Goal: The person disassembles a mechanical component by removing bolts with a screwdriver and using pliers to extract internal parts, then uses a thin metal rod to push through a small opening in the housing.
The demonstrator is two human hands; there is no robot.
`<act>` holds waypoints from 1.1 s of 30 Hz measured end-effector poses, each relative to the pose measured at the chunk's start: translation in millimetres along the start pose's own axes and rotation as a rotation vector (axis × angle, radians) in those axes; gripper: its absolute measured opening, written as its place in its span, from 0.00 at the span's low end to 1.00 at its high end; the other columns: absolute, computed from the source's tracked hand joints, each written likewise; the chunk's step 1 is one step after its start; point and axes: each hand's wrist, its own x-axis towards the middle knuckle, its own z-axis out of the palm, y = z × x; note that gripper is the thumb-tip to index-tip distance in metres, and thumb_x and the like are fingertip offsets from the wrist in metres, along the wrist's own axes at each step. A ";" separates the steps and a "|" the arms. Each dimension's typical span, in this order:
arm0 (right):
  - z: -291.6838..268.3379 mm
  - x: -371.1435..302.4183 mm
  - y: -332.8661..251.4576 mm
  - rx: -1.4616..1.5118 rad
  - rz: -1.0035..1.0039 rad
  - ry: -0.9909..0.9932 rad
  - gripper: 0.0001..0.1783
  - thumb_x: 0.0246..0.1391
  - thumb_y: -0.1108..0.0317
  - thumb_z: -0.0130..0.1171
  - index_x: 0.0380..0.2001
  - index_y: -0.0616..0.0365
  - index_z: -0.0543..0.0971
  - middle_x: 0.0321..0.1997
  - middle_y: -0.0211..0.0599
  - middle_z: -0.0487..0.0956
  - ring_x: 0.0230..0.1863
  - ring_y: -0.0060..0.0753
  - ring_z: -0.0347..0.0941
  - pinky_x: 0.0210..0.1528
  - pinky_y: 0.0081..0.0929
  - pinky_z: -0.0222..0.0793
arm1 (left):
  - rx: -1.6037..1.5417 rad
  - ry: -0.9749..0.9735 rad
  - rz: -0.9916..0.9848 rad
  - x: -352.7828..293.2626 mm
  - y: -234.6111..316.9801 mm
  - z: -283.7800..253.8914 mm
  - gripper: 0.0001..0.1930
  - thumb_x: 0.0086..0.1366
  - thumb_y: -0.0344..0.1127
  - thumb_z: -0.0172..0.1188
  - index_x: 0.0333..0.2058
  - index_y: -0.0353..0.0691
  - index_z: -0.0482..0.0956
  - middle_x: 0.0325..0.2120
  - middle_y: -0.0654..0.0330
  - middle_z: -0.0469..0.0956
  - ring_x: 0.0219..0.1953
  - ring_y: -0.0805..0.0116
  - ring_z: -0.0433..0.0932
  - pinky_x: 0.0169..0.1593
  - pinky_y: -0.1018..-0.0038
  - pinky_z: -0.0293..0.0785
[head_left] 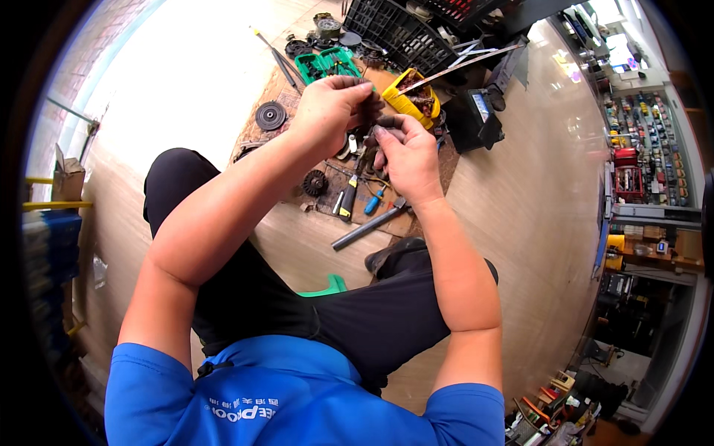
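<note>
My left hand point(332, 104) and my right hand point(405, 152) meet over a cardboard sheet point(383, 78) on the floor. Both pinch a small dark greasy part point(374, 120) between their fingertips; its shape is mostly hidden by my fingers. Below my hands lie a black gear point(315, 182), a yellow-handled screwdriver point(348, 199), a blue-handled tool point(373, 201) and a grey metal bar point(370, 225).
A yellow tub point(410, 100) of parts, a green tool case point(327, 63) and a black crate point(398, 30) stand beyond my hands. A dark disc point(270, 115) lies to the left. Shelves of goods point(647, 141) line the right. My knees sit on either side.
</note>
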 end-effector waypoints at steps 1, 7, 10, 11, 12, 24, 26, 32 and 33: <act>-3.2 -0.7 0.5 0.034 0.060 -0.071 0.06 0.60 0.73 0.56 0.39 0.63 0.75 0.28 0.32 0.81 0.18 0.15 0.70 0.20 0.15 0.64 | -0.029 -0.012 -0.011 3.9 1.0 -4.1 0.07 0.67 0.28 0.56 0.40 0.31 0.72 0.34 0.51 0.80 0.36 0.61 0.82 0.44 0.66 0.81; -13.9 8.1 9.3 0.101 0.181 -0.223 0.05 0.61 0.72 0.56 0.38 0.60 0.76 0.29 0.32 0.81 0.18 0.13 0.67 0.18 0.12 0.58 | -0.133 -0.028 -0.048 7.3 3.8 -3.5 0.07 0.70 0.29 0.51 0.41 0.29 0.70 0.35 0.48 0.79 0.38 0.55 0.81 0.45 0.61 0.81; -14.0 11.0 4.3 0.076 0.195 -0.242 0.04 0.61 0.72 0.57 0.37 0.60 0.77 0.29 0.31 0.81 0.18 0.12 0.65 0.18 0.12 0.58 | -0.157 -0.050 -0.052 9.6 3.2 -5.8 0.07 0.70 0.30 0.51 0.39 0.31 0.71 0.32 0.52 0.78 0.37 0.57 0.81 0.44 0.62 0.81; -13.9 11.9 1.7 0.069 0.198 -0.247 0.04 0.61 0.72 0.57 0.37 0.60 0.77 0.29 0.31 0.81 0.18 0.12 0.65 0.19 0.12 0.58 | -0.168 -0.058 -0.054 10.5 4.1 -6.4 0.07 0.70 0.30 0.51 0.38 0.31 0.71 0.31 0.53 0.78 0.36 0.57 0.81 0.44 0.62 0.80; -13.9 12.7 -0.1 0.057 0.201 -0.264 0.04 0.60 0.72 0.57 0.37 0.60 0.77 0.28 0.31 0.81 0.18 0.12 0.65 0.18 0.12 0.58 | -0.157 -0.061 -0.047 11.1 5.0 -7.2 0.07 0.70 0.31 0.50 0.37 0.32 0.70 0.30 0.53 0.77 0.34 0.59 0.80 0.41 0.64 0.80; -8.1 -0.4 -12.3 -0.037 -0.235 -0.131 0.27 0.55 0.73 0.63 0.57 0.67 0.68 0.41 0.36 0.82 0.42 0.23 0.78 0.47 0.24 0.75 | -0.178 -0.185 -0.048 2.8 -14.9 -1.9 0.05 0.68 0.31 0.54 0.38 0.36 0.72 0.29 0.58 0.76 0.30 0.65 0.79 0.37 0.69 0.80; -5.4 0.0 -5.8 -0.214 -0.297 -0.028 0.25 0.53 0.73 0.63 0.54 0.63 0.71 0.40 0.42 0.83 0.40 0.32 0.81 0.44 0.30 0.76 | -0.151 -0.243 -0.065 0.9 -19.9 -0.7 0.05 0.68 0.31 0.55 0.38 0.36 0.72 0.30 0.58 0.77 0.31 0.66 0.79 0.38 0.70 0.79; -8.9 1.7 1.3 -0.575 -0.472 0.114 0.17 0.51 0.73 0.59 0.45 0.61 0.75 0.37 0.54 0.80 0.39 0.59 0.77 0.42 0.45 0.74 | -0.109 -0.300 -0.054 -4.2 -23.3 3.8 0.04 0.68 0.32 0.55 0.37 0.38 0.75 0.31 0.62 0.78 0.33 0.72 0.78 0.39 0.74 0.74; -9.6 1.9 -0.3 -0.610 -0.485 0.097 0.14 0.51 0.73 0.58 0.43 0.63 0.74 0.36 0.56 0.79 0.39 0.63 0.75 0.41 0.49 0.72 | -0.093 -0.297 -0.046 -4.8 -22.7 4.1 0.04 0.68 0.32 0.55 0.37 0.38 0.75 0.31 0.62 0.79 0.32 0.72 0.78 0.38 0.75 0.74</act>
